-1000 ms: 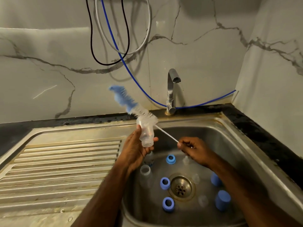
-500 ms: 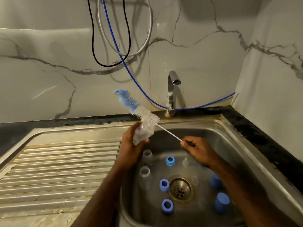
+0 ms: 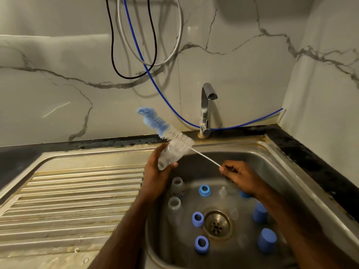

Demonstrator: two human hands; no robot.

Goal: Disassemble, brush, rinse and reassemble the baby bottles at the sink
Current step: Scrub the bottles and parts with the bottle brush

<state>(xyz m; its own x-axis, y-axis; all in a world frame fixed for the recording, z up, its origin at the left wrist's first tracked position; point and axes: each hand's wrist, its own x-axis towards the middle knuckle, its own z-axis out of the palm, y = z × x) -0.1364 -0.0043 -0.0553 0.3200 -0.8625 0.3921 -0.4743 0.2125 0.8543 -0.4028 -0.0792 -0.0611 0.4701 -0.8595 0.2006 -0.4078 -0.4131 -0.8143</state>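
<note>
Now the bottle [image 3: 171,154] lies tilted in the left hand [image 3: 155,175], mouth toward the brush [image 3: 165,131], where a second ago it stood more upright with its open end down. The fingers wrap its clear body, thumb across the near end, above the sink's left edge. The brush has come down and closer — its white bristles lie against the bottle's upper end, the blue tip poking past toward the wall. Whether any bristles are inside, I cannot tell. Its thin white handle runs right and down to the right hand [image 3: 239,175], pinched between thumb and curled fingers.

This looks like the brushing step just starting on this bottle. In the sink [image 3: 281,171] below wait two more bottles [image 3: 175,199], blue rings [image 3: 204,190] and caps [image 3: 267,238] round the drain [image 3: 216,223] — so most of the work seems ahead. The tap [image 3: 206,107] shows no water.
</note>
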